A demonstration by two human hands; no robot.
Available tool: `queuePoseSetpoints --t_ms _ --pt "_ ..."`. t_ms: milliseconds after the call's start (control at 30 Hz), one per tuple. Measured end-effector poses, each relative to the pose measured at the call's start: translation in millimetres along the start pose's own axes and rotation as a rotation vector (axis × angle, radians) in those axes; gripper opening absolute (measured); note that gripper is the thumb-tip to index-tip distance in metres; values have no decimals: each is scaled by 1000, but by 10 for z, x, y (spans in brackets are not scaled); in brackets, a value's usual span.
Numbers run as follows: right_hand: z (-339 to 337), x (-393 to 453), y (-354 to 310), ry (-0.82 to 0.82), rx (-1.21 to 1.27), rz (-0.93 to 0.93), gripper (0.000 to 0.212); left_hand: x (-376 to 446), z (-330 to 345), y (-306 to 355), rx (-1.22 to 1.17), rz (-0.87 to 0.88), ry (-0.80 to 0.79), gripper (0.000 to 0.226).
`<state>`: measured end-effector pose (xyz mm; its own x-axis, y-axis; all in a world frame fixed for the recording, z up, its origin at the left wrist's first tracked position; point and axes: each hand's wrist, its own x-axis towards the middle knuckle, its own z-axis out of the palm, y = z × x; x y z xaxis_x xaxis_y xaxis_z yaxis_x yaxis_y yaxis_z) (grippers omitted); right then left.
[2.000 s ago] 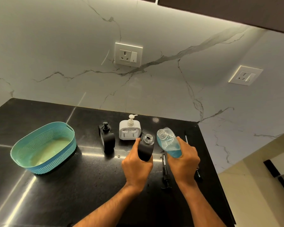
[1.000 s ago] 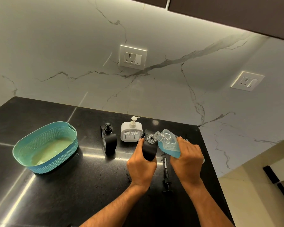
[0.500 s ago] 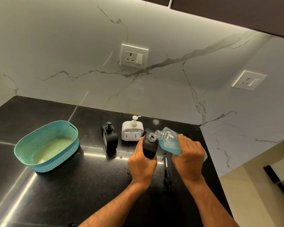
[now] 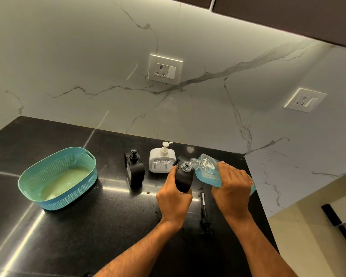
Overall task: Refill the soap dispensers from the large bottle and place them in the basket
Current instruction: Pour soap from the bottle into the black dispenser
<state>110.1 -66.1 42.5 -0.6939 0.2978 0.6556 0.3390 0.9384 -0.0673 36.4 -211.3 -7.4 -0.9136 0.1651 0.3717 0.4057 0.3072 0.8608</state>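
Large bottle (image 4: 208, 172) now tilts further, its mouth just above the open black dispenser (image 4: 184, 179). Right hand (image 4: 231, 188) grasps bottle; left hand (image 4: 173, 198) grasps dispenser above the table (image 4: 88, 226), right of centre.

Dim, warm under-cabinet strip glows along the top, glare streaks the black countertop (image 4: 48, 226) lower left, edges bow.

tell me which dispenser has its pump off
The black dispenser held in the left hand: its neck is open. The other black one and the white one keep their pumps.
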Motion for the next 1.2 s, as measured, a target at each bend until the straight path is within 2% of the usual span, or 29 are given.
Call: queuePoseSetpoints --t_ms 1200 --pt "-29 101 47 -14 -23 -41 68 45 60 -35 -32 11 -3 80"
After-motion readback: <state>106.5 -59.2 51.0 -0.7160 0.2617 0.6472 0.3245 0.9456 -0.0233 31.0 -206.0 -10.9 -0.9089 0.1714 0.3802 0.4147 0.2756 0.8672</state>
